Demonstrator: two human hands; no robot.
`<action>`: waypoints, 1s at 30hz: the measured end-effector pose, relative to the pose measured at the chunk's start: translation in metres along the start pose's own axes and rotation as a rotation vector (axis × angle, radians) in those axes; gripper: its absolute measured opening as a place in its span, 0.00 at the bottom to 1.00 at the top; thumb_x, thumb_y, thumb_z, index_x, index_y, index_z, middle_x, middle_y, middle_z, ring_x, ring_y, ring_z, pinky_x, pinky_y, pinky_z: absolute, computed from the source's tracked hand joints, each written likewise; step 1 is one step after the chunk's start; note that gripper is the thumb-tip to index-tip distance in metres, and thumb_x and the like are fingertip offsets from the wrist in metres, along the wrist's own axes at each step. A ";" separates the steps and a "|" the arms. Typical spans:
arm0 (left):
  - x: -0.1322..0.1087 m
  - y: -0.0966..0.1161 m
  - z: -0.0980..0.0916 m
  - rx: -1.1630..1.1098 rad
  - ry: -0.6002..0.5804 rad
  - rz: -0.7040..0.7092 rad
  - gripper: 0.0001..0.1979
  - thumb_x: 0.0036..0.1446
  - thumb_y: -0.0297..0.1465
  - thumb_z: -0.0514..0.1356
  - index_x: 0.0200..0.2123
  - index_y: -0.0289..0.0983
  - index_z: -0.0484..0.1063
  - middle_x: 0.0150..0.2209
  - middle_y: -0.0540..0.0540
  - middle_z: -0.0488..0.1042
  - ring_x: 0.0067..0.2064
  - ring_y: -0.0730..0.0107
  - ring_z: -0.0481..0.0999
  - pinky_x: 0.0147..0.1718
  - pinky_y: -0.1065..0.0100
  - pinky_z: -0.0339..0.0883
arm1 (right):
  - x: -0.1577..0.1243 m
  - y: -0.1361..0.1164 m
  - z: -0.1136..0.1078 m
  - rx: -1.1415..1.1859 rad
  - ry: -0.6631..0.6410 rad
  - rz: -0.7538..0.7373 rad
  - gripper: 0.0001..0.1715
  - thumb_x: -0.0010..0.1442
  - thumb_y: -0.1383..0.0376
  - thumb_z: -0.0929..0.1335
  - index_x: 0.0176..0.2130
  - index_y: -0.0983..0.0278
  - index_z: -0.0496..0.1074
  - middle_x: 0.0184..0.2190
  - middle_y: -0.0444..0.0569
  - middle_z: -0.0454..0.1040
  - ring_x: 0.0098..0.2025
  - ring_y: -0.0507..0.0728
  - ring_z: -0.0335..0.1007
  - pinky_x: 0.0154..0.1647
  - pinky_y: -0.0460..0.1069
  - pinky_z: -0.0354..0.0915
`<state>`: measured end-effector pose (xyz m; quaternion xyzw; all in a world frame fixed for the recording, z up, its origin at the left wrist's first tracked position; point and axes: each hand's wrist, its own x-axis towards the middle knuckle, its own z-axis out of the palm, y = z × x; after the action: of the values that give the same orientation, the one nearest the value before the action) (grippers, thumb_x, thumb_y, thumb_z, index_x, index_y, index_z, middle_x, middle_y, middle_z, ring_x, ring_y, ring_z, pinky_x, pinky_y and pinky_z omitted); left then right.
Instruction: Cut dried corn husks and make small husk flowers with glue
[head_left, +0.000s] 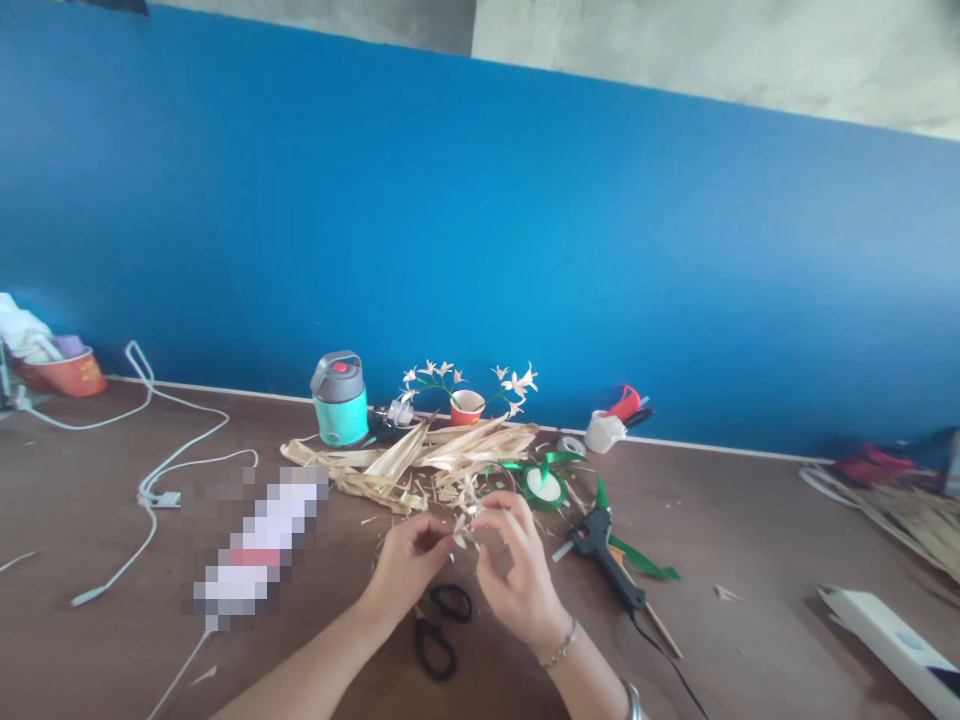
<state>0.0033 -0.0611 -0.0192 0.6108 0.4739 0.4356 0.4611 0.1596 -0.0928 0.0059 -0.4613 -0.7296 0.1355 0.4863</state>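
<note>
**A:** Two bare forearms [315,660] come first in the head view. State of each grip?

**B:** Left hand [409,565]: thumb and fingertips pinching a small pale petal piece [460,532], exact form unclear. Right hand [521,570]: thumb and fingers spread beside it; contact, cannot tell.

**A:** Location and reason?

**B:** Piece is raised over the middle of the counter [750,660]. Presumably the left steadies it, freeing the right for fine work.

**A:** Other placements?

**B:** Toward the far edge, a paper cup [466,410] supports the sprigs [435,380], probably to protect their blossoms. The glue gun [611,565] lies right of centre, presumably for easy reach.

**A:** Counts?

**B:** Sprigs, two. Paper cup, glue gun, scissors [435,650], green ribbon spool [544,487], teal flask [340,410]: one each. Dry husks [397,460]: overlapping, uncountable.
</note>
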 end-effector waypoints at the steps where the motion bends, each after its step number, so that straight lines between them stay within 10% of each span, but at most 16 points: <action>1: 0.001 -0.001 0.000 0.008 0.010 0.003 0.07 0.46 0.32 0.60 0.22 0.36 0.73 0.20 0.51 0.72 0.24 0.71 0.69 0.25 0.73 0.61 | -0.001 -0.001 0.001 -0.092 -0.043 -0.057 0.18 0.48 0.76 0.62 0.38 0.60 0.68 0.44 0.52 0.64 0.46 0.60 0.61 0.46 0.56 0.59; 7: 0.000 -0.002 0.002 0.047 0.037 0.014 0.05 0.46 0.31 0.59 0.23 0.37 0.74 0.22 0.50 0.74 0.27 0.69 0.70 0.27 0.72 0.61 | -0.004 -0.001 0.008 -0.394 -0.054 -0.143 0.11 0.53 0.74 0.63 0.33 0.60 0.69 0.44 0.51 0.65 0.45 0.60 0.61 0.45 0.56 0.58; 30: -0.003 0.001 0.003 0.074 0.019 0.027 0.08 0.48 0.33 0.58 0.24 0.36 0.74 0.24 0.50 0.76 0.28 0.68 0.73 0.29 0.72 0.65 | -0.002 -0.001 0.010 -0.367 0.005 -0.125 0.08 0.56 0.74 0.62 0.32 0.62 0.67 0.39 0.51 0.67 0.42 0.59 0.62 0.42 0.54 0.58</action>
<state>0.0060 -0.0642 -0.0188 0.6297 0.4857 0.4297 0.4277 0.1515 -0.0919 0.0006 -0.4964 -0.7681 -0.0315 0.4033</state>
